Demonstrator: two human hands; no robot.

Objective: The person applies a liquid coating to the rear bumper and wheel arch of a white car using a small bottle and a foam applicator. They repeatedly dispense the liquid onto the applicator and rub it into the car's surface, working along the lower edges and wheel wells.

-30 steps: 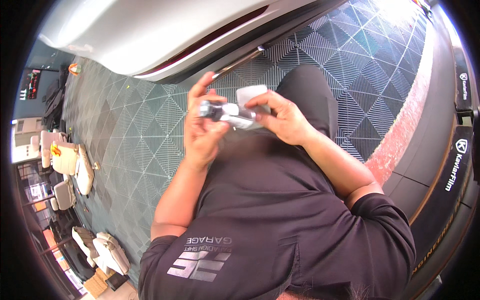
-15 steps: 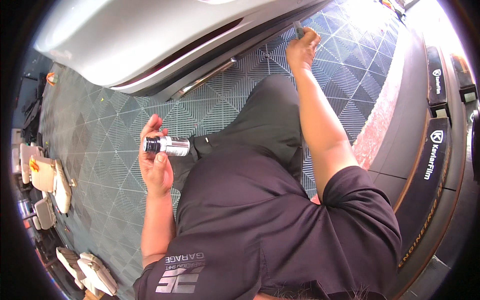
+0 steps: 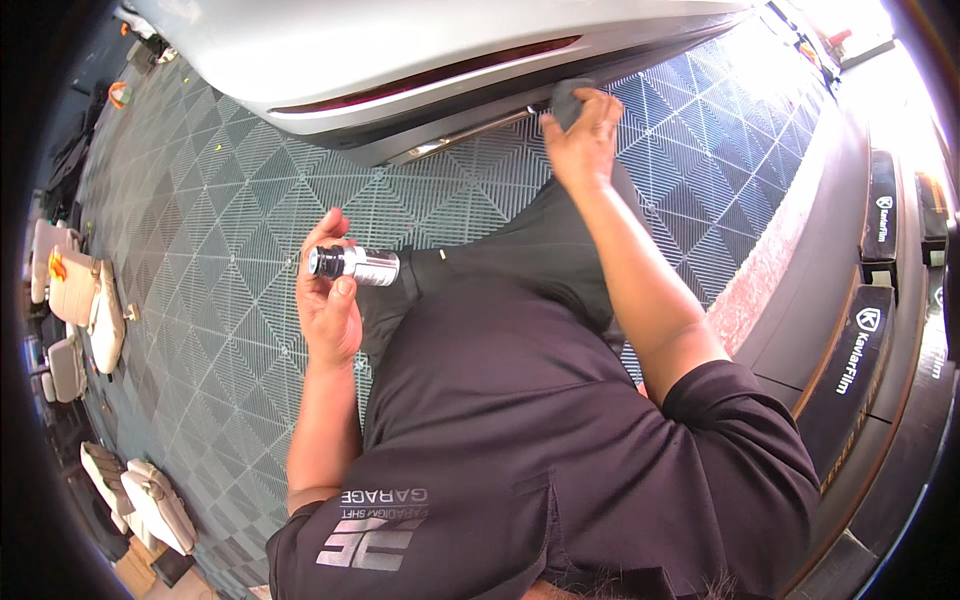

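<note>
My left hand (image 3: 330,305) is closed around a small bottle (image 3: 374,267) with a silver label and a black neck end, held sideways beside my thigh. Whether the bottle is capped I cannot tell. My right hand (image 3: 584,148) reaches forward, its fingers bent over a dark grey pad (image 3: 567,103). That pad is at the dark lower trim of a silver-white car bumper (image 3: 420,50); the fingers partly cover it. Just left of the pad runs a shiny metal strip (image 3: 470,134) along the bumper's lower edge. A long red reflector (image 3: 430,78) lies above the trim.
Grey interlocking floor tiles (image 3: 230,330) spread under me. Beige car seats (image 3: 85,290) stand along the far left, with more seat parts (image 3: 150,505) at the lower left. Long black boxes (image 3: 850,370) line the right side, next to a pinkish floor strip (image 3: 765,290).
My right hand has moved left and back along the bumper with the pad. The view has shifted, showing more of the car's trim. The bottle is still in my left hand.
</note>
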